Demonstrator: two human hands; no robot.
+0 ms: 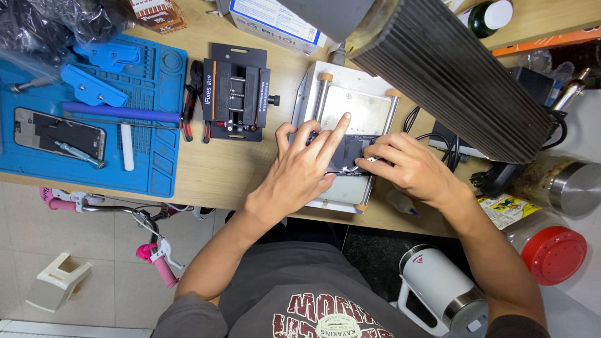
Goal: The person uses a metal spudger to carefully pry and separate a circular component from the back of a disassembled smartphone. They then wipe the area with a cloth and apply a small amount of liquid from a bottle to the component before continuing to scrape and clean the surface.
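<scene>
**Both hands on a dark phone at the metal plate**

On the wooden surface [238, 169], seen from the head camera, a silver heating plate station [350, 106] sits just ahead of the person. A dark phone [352, 152] lies on its plate, mostly covered by both hands. The left hand [303, 166] lies flat across the phone with its fingers [338, 128] spread and extended, pressing down rather than gripping. The right hand [400, 166] has its fingers curled, pinching a small thin metal tool [362, 164] at the phone's edge.

Left of the station stands a black clamp fixture [236, 94], with red-handled pliers [191, 100] just beside it. Further left lies a blue work mat [156, 169] carrying another phone [59, 133], a purple rod [119, 112] and a white roller [127, 147]. A ribbed grey panel [451, 75] overhangs the station's right side. Near the right elbow sit a red-lidded jar [551, 250] and a white kettle [438, 281].
</scene>
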